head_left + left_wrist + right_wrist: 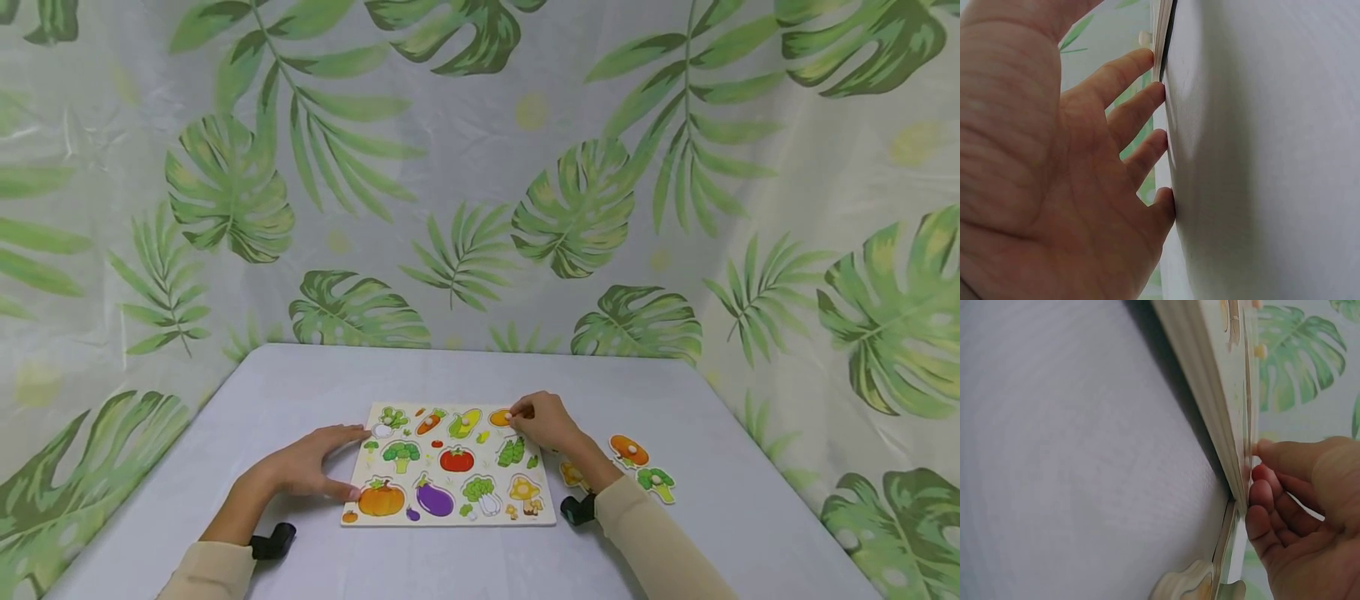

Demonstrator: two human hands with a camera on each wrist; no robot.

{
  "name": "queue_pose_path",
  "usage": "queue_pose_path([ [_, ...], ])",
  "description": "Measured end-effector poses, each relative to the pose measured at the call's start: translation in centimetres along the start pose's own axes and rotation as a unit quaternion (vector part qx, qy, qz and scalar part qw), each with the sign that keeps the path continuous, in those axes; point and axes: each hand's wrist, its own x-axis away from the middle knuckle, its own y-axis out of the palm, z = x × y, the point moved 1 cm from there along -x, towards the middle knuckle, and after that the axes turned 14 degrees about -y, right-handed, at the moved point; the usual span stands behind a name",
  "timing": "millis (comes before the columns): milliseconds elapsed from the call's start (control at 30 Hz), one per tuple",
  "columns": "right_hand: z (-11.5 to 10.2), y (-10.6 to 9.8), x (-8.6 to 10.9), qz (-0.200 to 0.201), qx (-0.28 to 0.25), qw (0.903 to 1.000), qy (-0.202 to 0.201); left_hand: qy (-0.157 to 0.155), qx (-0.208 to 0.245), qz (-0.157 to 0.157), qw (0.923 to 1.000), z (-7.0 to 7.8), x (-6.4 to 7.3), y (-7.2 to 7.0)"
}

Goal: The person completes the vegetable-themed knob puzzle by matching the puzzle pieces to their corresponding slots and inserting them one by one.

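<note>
A flat white puzzle board (438, 520) with vegetable pictures lies on the table between both hands. My left hand (303, 460) steadies its left side, thumb on the near left corner and the other fingers, fairly straight, by the upper left edge. At the board's far right corner, my right hand (546, 421) pinches an orange puzzle piece (498, 418) with thumb and fingertips; the hand covers part of that piece. Knobs show on the carrot piece (431, 422) and the corn piece (466, 422) in the top row.
Loose knobbed pieces lie right of the board: an orange-red one (628, 450), a broccoli (657, 483) and a yellow mushroom-like one (572, 475), partly behind the right forearm. The white-covered table (322, 375) meets a leaf-print curtain (465, 167) at the back.
</note>
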Motion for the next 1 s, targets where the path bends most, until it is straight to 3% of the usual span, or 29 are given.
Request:
queue_pose_path([
  [467,0.1,-1.0,0.9,-0.003,-0.023,0.9997,-0.012,-0.010,-0.002,0.000,0.9999,-0.3,-0.3,0.3],
  [1000,1.0,-3.3,3.3,-0.004,0.003,0.9985,-0.054,-0.007,-0.001,-0.003,1.0000,0.0,-0.1,0.3],
])
